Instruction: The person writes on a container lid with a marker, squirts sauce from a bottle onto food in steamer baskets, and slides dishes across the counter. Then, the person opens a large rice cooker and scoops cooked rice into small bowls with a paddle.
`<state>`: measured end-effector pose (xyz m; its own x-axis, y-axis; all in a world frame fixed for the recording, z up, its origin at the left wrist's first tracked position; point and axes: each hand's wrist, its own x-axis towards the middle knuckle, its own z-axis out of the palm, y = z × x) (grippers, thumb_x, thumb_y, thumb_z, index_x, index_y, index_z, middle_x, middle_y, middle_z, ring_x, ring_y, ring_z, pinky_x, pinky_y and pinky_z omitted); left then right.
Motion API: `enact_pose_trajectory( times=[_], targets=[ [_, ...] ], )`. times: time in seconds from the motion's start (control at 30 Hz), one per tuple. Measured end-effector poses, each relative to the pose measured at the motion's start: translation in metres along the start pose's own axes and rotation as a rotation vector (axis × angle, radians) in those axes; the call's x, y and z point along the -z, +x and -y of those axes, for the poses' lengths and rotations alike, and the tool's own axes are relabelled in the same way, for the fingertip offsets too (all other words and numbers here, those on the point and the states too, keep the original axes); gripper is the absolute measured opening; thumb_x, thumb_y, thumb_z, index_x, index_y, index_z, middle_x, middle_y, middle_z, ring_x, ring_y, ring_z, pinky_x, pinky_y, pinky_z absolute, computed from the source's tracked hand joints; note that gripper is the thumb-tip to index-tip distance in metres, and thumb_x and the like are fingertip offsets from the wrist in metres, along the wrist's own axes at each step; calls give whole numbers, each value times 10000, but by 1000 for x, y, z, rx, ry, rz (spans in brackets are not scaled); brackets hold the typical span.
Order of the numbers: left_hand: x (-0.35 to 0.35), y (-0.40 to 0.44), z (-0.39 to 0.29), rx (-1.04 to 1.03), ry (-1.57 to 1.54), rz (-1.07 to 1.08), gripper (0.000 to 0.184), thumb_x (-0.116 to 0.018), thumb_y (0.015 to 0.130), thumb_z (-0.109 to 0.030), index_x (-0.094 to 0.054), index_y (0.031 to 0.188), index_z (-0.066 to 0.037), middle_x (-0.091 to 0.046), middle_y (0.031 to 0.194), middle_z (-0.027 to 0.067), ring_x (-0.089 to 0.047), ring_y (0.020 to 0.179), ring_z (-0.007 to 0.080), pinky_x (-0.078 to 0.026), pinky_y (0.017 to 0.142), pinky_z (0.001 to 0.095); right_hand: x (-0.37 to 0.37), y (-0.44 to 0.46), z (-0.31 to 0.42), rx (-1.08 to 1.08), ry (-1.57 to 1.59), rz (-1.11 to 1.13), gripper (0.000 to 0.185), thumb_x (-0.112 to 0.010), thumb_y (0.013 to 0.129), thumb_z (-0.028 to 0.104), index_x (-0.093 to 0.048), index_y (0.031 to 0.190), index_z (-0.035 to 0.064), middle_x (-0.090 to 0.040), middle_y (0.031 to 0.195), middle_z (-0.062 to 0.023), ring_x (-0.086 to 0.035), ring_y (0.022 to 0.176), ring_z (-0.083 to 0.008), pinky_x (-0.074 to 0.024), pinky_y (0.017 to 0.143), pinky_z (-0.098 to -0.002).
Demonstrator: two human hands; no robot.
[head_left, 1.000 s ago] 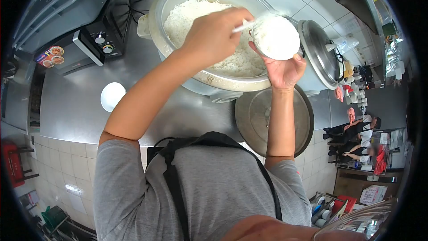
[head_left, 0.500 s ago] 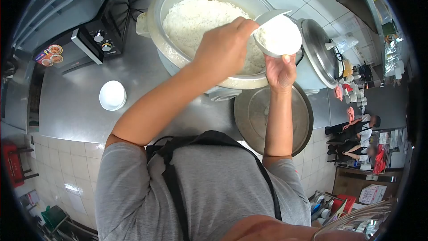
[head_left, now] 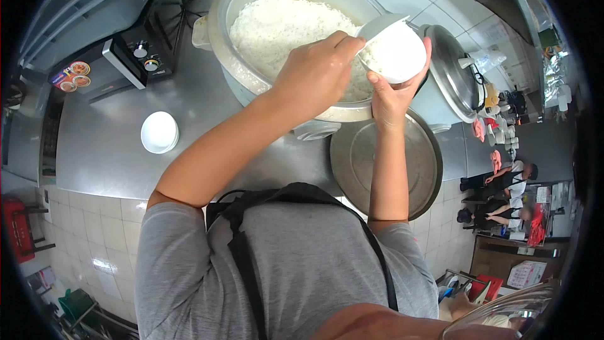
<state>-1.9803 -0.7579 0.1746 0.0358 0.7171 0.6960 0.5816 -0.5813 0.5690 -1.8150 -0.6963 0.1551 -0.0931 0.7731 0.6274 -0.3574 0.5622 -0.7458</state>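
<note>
My left hand [head_left: 316, 75] is closed round the handle end of a pale scoop [head_left: 381, 25], whose blade rests against the upper left rim of a white bowl [head_left: 397, 56]. White rice [head_left: 376, 55] shows inside that bowl. My right hand [head_left: 395, 97] holds the bowl from below and its right side, thumb on the near edge. Both hands are over the right part of a large cooker [head_left: 221, 56], which holds much cooked rice [head_left: 277, 28]. To the left, small white bowls [head_left: 160, 133], seemingly stacked, stand on the steel counter [head_left: 107, 145].
A big round metal lid [head_left: 355, 164] lies below my right forearm. Right of the cooker stands another pot with a shiny lid [head_left: 450, 72]. A black microwave [head_left: 135, 56] is at the left. Two people [head_left: 503, 195] are far off at the right.
The scoop has moved from the bowl's left side up onto its rim. My right hand's fingers have shifted round the bowl's right side, and its thumb has moved left.
</note>
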Motion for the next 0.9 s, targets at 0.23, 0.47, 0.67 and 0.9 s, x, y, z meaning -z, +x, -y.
enact_pose_trajectory(
  times=[0.23,0.47,0.67,0.9],
  targets=[
    [42,8,-8,-56,5,-94,305,-644,837,-27,-657,1140,-63,-663,952,107,-637,816,247,-502,745,318,3,-2,0,5,10,10,1209,-923,544,110,-170,1490,97,-352,1436,-103,-419,1295,-253,-419,1063,-400],
    [67,-4,-27,-93,-38,-51,271,-630,852,-6,-675,1117,-42,-666,942,102,-628,822,230,-490,769,300,-17,-19,10,-49,156,57,1219,-933,530,149,-166,1476,96,-333,1457,-140,-391,1325,-277,-409,1074,-421],
    [110,-23,-47,-64,-5,-62,286,-645,816,26,-687,1088,-53,-657,891,100,-605,775,218,-480,728,311,-52,-34,15,-1,249,208,1294,-954,483,241,-146,1483,91,-279,1501,-180,-357,1360,-311,-366,1105,-451],
    [165,-54,-61,-48,169,-89,302,-657,781,65,-708,1058,-46,-678,908,86,-630,784,196,-456,706,288,-97,-56,23,6,402,347,1342,-958,473,266,-125,1509,80,-270,1515,-191,-354,1373,-302,-339,1118,-443]
  ],
)
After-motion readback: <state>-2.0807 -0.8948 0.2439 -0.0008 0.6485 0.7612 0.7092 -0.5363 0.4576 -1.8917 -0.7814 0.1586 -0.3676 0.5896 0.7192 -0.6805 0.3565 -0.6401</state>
